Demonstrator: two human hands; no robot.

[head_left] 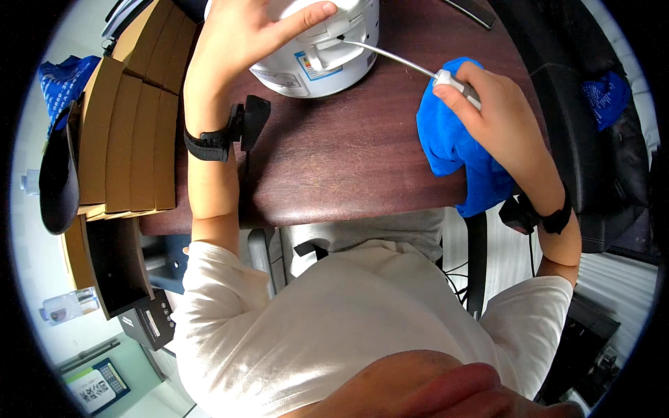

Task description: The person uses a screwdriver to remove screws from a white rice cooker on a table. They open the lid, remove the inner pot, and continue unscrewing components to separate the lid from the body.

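A white, rounded appliance that looks like a rice cooker (355, 73) stands at the far side of the brown table, its top cut off by the picture's upper edge. My left hand (244, 31) lies against it with the thumb stretched over its upper part; the other fingers are mostly out of sight. In my right hand (498, 104) is the grey-and-white handle of a screwdriver (408, 63). Its long metal shaft points left, and the tip meets a dark spot beside the appliance's raised handle-like part. Under that hand a blue cloth (446, 136) hangs over the table's right edge.
Brown cardboard boxes (129, 139) line the table's (334, 174) left side, with a dark cap (59, 174) beside them. A dark flat object (472, 12) lies at the far right. Black seating (578, 139) stands to the right, and cables (456, 282) hang below the table.
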